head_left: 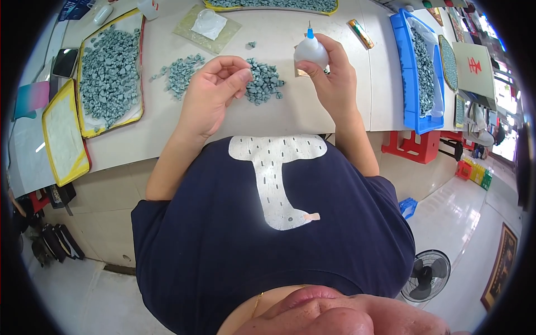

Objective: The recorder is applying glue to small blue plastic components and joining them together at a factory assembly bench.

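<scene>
My right hand [338,75] is wrapped round a small white squeeze bottle [310,54] with a blue cap and a thin needle tip pointing away from me. Thumb and fingertips of my left hand [220,86] are pinched together; what they hold, if anything, is too small to make out. Just right of those fingertips lies a pile of small grey-green pieces [265,84]. A second, flatter pile of grey-green pieces [181,75] spreads on the table left of that hand, which partly covers it. One small cluster of pieces [251,44] sits apart, farther back.
At the left are a yellow-rimmed tray [139,114] of pieces, a smaller yellow-edged tray [66,131] and a phone [65,62]. Farther back lies a greenish mat [184,29] with a white lump [209,24]. A blue crate [410,100] stands right, beyond a colourful tube [361,34].
</scene>
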`<action>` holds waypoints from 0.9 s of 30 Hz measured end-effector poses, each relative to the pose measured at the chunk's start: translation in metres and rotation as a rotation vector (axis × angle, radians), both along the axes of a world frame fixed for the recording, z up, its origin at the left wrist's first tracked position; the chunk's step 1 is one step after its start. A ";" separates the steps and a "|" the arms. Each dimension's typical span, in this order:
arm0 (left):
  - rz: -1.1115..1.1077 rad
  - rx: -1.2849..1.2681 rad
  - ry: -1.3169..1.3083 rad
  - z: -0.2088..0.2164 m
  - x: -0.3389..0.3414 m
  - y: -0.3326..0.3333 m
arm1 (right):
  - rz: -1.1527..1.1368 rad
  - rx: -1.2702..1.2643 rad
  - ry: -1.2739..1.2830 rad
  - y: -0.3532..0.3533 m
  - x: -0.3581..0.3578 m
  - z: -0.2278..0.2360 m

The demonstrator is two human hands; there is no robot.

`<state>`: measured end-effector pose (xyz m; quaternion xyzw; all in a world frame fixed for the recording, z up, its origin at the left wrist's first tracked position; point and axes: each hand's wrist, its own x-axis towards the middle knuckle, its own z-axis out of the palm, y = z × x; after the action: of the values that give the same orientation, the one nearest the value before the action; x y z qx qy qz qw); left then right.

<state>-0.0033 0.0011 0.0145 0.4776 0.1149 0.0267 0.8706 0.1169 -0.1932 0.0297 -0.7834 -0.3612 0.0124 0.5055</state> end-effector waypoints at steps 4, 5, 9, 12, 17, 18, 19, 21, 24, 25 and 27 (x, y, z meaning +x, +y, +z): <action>-0.032 -0.226 -0.001 0.003 -0.003 -0.001 | -0.019 -0.048 -0.160 -0.001 -0.003 0.012; -0.045 -0.296 -0.008 0.005 -0.003 -0.002 | -0.003 -0.048 -0.194 0.000 -0.003 0.016; -0.091 -0.441 -0.080 0.001 -0.002 -0.005 | 0.004 -0.042 -0.267 0.001 -0.007 0.024; -0.082 -0.484 -0.112 0.004 -0.002 -0.005 | -0.045 -0.028 -0.277 0.000 -0.010 0.027; -0.095 -0.592 -0.109 0.004 0.000 -0.003 | -0.001 -0.149 -0.626 0.000 -0.005 0.040; -0.095 -0.593 -0.110 0.004 0.000 -0.003 | -0.020 -0.157 -0.656 0.000 -0.006 0.042; -0.102 -0.600 -0.108 0.004 0.000 -0.003 | -0.039 -0.166 -0.686 0.000 -0.006 0.043; -0.117 -0.613 -0.102 0.004 0.001 -0.002 | -0.047 -0.163 -0.720 0.000 -0.004 0.041; -0.117 -0.629 -0.083 0.004 0.000 -0.002 | -0.064 -0.155 -0.789 0.001 -0.002 0.040; -0.117 -0.636 -0.073 0.004 0.000 -0.002 | -0.066 -0.169 -0.796 0.001 -0.004 0.042; -0.123 -0.652 -0.076 0.003 -0.001 -0.001 | -0.070 -0.196 -0.811 0.001 -0.006 0.046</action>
<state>-0.0039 0.0002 0.0174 0.1787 0.0556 -0.0463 0.9812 0.1105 -0.1917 0.0752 -0.7809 -0.5014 -0.2801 0.2455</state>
